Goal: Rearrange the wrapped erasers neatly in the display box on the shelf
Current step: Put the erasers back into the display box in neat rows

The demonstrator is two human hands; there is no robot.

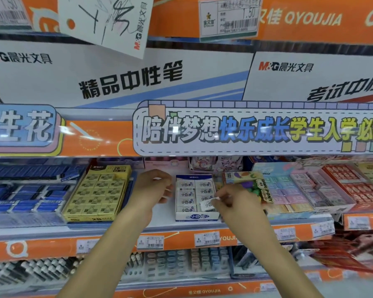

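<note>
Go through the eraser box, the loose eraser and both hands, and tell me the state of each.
eraser box: open, upright on shelf, nearly full
loose eraser: tilted, front right slot, not seated
right hand: pinching the loose eraser
left hand: beside box's left side, fingers curled, apparently holding nothing

Left hand [153, 186] loosely curled, right hand [230, 201] pinching

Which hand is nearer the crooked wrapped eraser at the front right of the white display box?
Right. The right hand pinches the tilted eraser at its edge. The left hand sits off the left side of the white display box, apart from that eraser.
</note>
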